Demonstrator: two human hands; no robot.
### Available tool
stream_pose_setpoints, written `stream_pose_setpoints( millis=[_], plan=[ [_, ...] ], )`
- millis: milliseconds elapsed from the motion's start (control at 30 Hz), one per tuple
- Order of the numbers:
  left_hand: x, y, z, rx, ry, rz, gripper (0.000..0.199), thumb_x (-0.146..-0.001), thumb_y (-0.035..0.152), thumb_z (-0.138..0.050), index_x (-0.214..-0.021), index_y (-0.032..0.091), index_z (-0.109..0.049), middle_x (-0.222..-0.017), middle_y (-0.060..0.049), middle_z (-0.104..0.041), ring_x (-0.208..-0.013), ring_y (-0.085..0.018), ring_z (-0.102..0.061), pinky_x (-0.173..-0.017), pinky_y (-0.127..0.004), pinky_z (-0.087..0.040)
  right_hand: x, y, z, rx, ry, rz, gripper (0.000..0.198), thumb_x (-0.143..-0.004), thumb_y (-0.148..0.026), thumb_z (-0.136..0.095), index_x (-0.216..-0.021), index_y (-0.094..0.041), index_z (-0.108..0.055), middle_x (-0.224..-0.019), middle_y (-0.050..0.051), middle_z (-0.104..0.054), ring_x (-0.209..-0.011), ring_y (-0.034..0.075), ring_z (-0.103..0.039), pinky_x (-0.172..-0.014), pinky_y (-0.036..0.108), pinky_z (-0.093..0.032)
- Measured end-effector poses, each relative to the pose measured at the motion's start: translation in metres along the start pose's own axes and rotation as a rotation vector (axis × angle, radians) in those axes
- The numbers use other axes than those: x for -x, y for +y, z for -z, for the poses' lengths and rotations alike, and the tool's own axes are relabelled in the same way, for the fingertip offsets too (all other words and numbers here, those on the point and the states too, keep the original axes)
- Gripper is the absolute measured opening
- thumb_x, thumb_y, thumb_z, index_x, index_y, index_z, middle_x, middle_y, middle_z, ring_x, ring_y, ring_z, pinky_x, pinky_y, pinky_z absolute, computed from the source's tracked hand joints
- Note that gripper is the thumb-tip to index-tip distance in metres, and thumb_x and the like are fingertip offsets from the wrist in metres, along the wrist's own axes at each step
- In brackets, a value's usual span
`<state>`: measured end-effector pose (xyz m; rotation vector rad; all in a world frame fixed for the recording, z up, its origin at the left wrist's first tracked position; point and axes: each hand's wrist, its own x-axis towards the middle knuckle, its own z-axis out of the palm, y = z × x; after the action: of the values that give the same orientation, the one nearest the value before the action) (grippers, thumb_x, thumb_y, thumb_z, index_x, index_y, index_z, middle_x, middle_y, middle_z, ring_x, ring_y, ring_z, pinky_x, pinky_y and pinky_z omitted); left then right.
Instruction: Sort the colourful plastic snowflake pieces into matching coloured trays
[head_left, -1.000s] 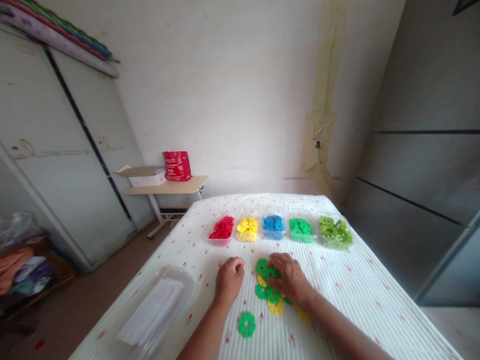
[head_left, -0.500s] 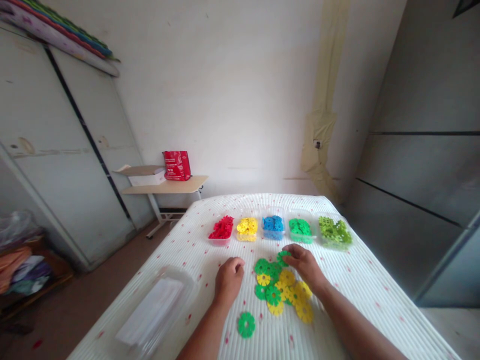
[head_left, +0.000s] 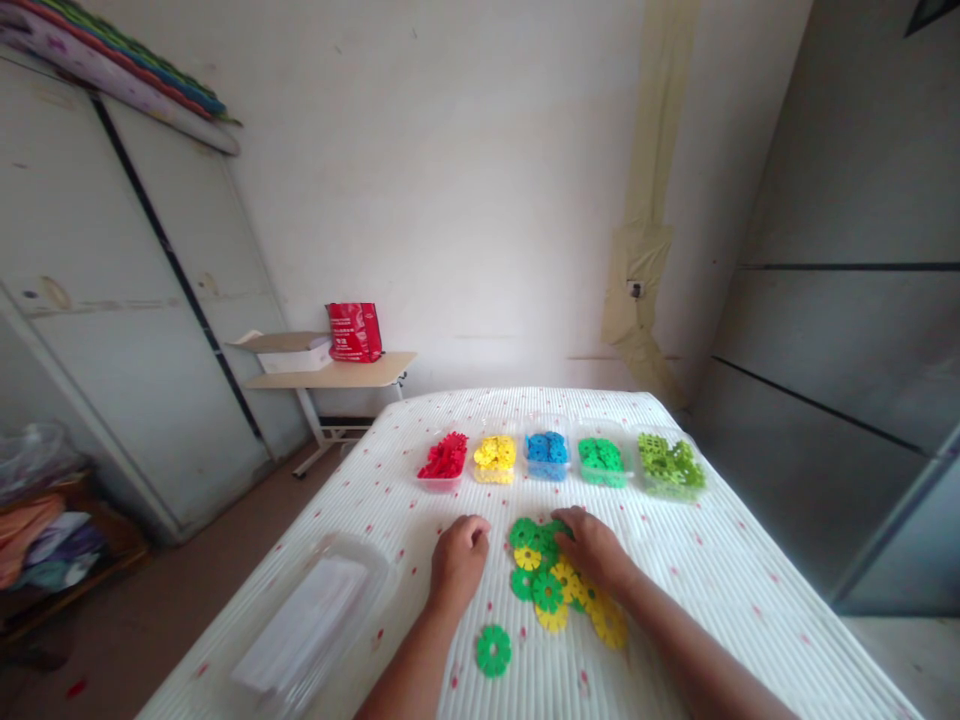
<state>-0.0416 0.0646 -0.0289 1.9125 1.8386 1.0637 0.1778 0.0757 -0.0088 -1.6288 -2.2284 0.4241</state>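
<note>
My right hand [head_left: 596, 548] is over the far right of a loose pile of flower-shaped plastic discs, thumb and fingers closed on a green notched disc [head_left: 559, 530] that they partly cover. Green discs [head_left: 523, 532] and yellow discs [head_left: 553, 617] overlap in the pile, some hidden under my right hand and forearm. To the left of the pile my left hand [head_left: 459, 555] rests on the cloth, its fingers curled in and nothing visible in them. One separate green disc [head_left: 493, 651] lies flat near me, between my forearms.
Across the table stand clear tubs of red pieces [head_left: 445, 456], yellow discs [head_left: 495, 452], blue discs [head_left: 547, 447], green discs [head_left: 601, 456] and lime pieces [head_left: 667, 460]. A clear plastic lid or tray [head_left: 375, 580] lies at the left. A side table [head_left: 345, 374] bears a red bag [head_left: 355, 332].
My right hand has moved slightly left and lower, bringing the green disc at its fingertips down against the pile. My left hand has stayed in place.
</note>
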Motion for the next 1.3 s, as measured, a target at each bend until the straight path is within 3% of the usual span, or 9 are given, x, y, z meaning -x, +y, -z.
stream_pose_setpoints(
  millis=[133,500,900,1133,1300],
  plan=[
    [0.0002,0.0002,0.0001,-0.002,-0.003,-0.002,0.021,-0.072,0.004,-0.048,-0.077,0.018,-0.064,-0.079,-0.001,-0.067,-0.077,-0.012,-0.061,-0.073,-0.022,-0.043,-0.0010,-0.0033,0.0013,0.056,-0.041,0.014,0.037,-0.078,-0.018,-0.041,-0.110,-0.011,-0.059,-0.105,0.015,-0.062,-0.100,0.023,-0.056,-0.085,0.029,-0.039],
    [0.0002,0.0000,-0.0004,-0.012,-0.021,0.011,0.020,-0.072,0.004,-0.050,-0.077,0.018,-0.064,-0.078,-0.001,-0.067,-0.075,-0.012,-0.060,-0.072,-0.021,-0.042,-0.0017,-0.0012,0.0049,-0.007,-0.054,0.009,0.024,-0.073,-0.019,-0.044,-0.092,-0.015,-0.058,-0.094,0.009,-0.056,-0.086,0.018,-0.056,-0.073,0.024,-0.037],
    [-0.0002,-0.0004,-0.0009,-0.022,-0.018,0.007,0.020,-0.072,0.005,-0.049,-0.076,0.018,-0.063,-0.079,-0.001,-0.067,-0.076,-0.012,-0.059,-0.073,-0.022,-0.042,-0.0015,-0.0004,0.0024,-0.080,-0.031,0.023,0.026,-0.069,-0.018,-0.047,-0.093,-0.019,-0.058,-0.093,0.006,-0.058,-0.090,0.018,-0.055,-0.076,0.025,-0.036],
    [0.0008,-0.0001,-0.0012,-0.031,-0.012,0.005,0.019,-0.072,0.005,-0.049,-0.076,0.018,-0.063,-0.079,-0.001,-0.067,-0.075,-0.012,-0.059,-0.073,-0.021,-0.041,-0.0053,0.0050,-0.0014,-0.118,-0.045,-0.011,0.039,-0.067,-0.018,-0.049,-0.105,-0.017,-0.059,-0.105,0.009,-0.060,-0.097,0.020,-0.054,-0.082,0.027,-0.037],
    [0.0003,0.0007,-0.0007,-0.036,-0.013,0.007,0.020,-0.073,0.005,-0.049,-0.076,0.018,-0.063,-0.079,-0.001,-0.067,-0.076,-0.012,-0.060,-0.073,-0.021,-0.041,-0.0060,0.0046,-0.0020,-0.122,-0.040,-0.009,0.029,-0.066,-0.018,-0.051,-0.092,-0.018,-0.062,-0.096,0.007,-0.061,-0.090,0.019,-0.055,-0.077,0.026,-0.038]
  ],
)
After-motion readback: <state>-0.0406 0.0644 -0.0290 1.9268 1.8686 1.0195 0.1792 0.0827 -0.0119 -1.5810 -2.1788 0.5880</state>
